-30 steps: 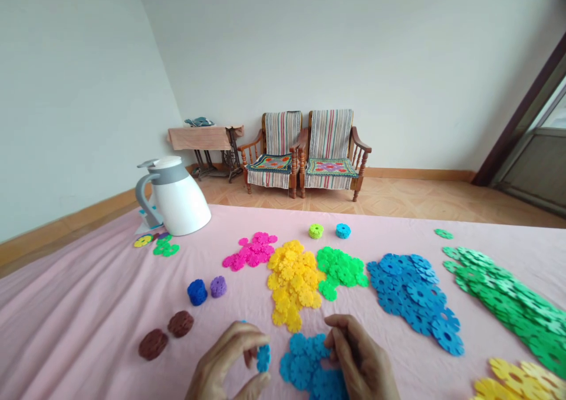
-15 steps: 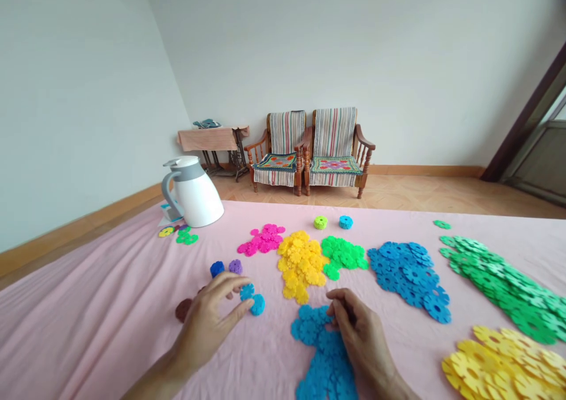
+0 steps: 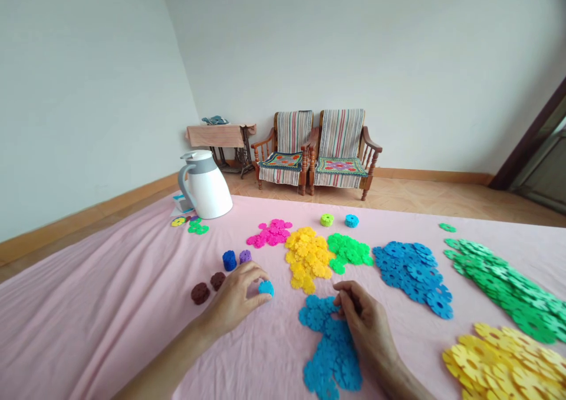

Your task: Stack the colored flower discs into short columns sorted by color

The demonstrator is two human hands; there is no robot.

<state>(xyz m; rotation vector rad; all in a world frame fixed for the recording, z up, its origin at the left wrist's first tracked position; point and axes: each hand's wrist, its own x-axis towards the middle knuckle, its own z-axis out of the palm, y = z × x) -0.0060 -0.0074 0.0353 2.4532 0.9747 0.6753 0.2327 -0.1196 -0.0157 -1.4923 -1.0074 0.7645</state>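
My left hand (image 3: 236,297) reaches forward over the pink cloth, its fingers closed round a small stack of light blue flower discs (image 3: 266,287) resting on the cloth. My right hand (image 3: 365,320) lies on the pile of light blue discs (image 3: 329,344), fingers curled at the pile's far edge; what they pinch is hidden. Just beyond the left hand stand a dark blue stack (image 3: 229,260) and a purple stack (image 3: 245,256). Two brown stacks (image 3: 207,288) sit to its left.
Piles of pink (image 3: 270,233), yellow (image 3: 307,257), bright green (image 3: 349,251), blue (image 3: 413,270), green (image 3: 504,285) and yellow (image 3: 508,362) discs cover the cloth. A white jug (image 3: 206,185) stands at the far left. Two wooden chairs (image 3: 318,152) and a small table (image 3: 221,138) line the wall.
My left hand carried the light blue stack forward and set it down on the cloth near the dark blue and purple stacks. The right hand stayed on the light blue pile. The camera view shifted left.
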